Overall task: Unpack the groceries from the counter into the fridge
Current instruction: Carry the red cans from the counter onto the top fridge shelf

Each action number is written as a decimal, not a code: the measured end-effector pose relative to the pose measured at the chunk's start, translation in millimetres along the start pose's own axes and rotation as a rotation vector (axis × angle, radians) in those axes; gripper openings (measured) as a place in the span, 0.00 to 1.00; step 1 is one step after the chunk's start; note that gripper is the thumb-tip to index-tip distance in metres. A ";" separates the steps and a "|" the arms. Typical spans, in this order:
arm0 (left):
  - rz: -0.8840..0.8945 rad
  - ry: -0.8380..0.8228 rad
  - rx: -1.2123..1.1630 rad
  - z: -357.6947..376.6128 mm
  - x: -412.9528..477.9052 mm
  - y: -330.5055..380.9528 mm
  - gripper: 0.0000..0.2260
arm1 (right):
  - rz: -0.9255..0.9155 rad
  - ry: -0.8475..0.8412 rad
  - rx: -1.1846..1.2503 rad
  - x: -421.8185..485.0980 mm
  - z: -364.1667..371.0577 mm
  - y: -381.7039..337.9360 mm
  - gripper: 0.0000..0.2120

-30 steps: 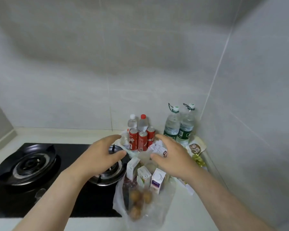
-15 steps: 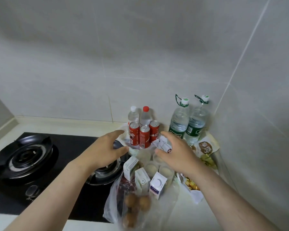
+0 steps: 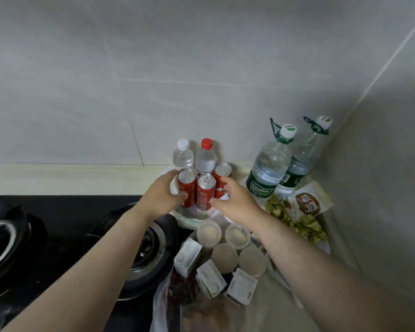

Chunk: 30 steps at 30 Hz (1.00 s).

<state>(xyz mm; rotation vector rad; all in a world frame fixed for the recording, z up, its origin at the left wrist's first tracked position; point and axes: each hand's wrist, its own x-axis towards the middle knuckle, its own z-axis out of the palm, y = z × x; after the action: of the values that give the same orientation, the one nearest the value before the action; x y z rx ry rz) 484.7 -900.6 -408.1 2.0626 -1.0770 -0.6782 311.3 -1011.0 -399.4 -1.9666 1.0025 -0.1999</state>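
Both hands clamp the three red cans (image 3: 204, 188) at twelve o'clock on the counter (image 3: 58, 180), left hand (image 3: 163, 197) curled round the nine o'clock can, right hand (image 3: 235, 202) cupping the three o'clock one, apparently to lift the cluster together.

Left hand (image 3: 162, 200) round left can (image 3: 186, 185), right hand (image 3: 235, 202) round right can (image 3: 222, 170) (middle can (image 3: 205, 190) between)

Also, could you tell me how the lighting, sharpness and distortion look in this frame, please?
Head view: soft, even light with no hard glare; shadow darkens the right wall beside the large water bottles; the red cans read fairly sharp, the plastic bag at the bottom edge is smeared; the wide lens fans the grout lines outward.
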 end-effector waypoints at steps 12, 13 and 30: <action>0.013 0.081 -0.019 47.2 58.4 -47.7 0.26 | 0.102 0.064 -0.080 64.2 44.7 16.9 0.31; 0.003 0.122 -0.043 51.0 57.6 -47.2 0.24 | 0.113 0.087 -0.085 65.5 47.6 17.1 0.30; -0.061 0.195 -0.294 42.3 35.5 -54.3 0.22 | 0.050 0.363 0.177 39.5 56.9 23.2 0.21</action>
<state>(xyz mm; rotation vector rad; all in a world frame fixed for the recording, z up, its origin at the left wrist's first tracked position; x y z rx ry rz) 499.0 -923.1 -480.8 1.8682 -0.7579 -0.6109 351.9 -1009.0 -460.1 -1.7765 1.2181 -0.6134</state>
